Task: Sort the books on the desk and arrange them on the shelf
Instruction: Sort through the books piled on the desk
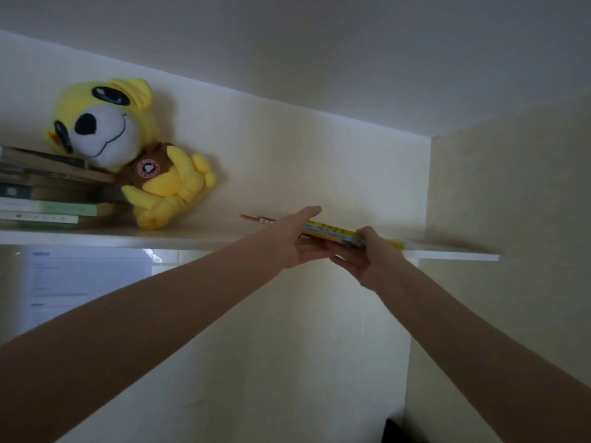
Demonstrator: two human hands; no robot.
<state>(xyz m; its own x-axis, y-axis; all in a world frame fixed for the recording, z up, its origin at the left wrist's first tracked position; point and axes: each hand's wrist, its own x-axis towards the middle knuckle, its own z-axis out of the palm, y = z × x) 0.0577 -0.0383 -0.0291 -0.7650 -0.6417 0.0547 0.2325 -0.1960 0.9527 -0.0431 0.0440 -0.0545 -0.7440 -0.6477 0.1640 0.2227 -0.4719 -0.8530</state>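
Note:
A thin stack of yellow and orange books (332,232) lies flat at the front edge of a high white shelf (198,239), right of centre. My left hand (297,238) reaches up to it, fingers stretched over the top of the stack and thumb beneath. My right hand (371,254) holds the stack's near right part, thumb on top and fingers under the edge. Both arms are raised from below. The far ends of the books are partly hidden by my hands.
A yellow plush dog (128,145) sits on the shelf's left half, leaning on a flat pile of several books (48,193). A side wall (511,193) closes the shelf on the right. Below the shelf at left hangs a printed sheet (64,282).

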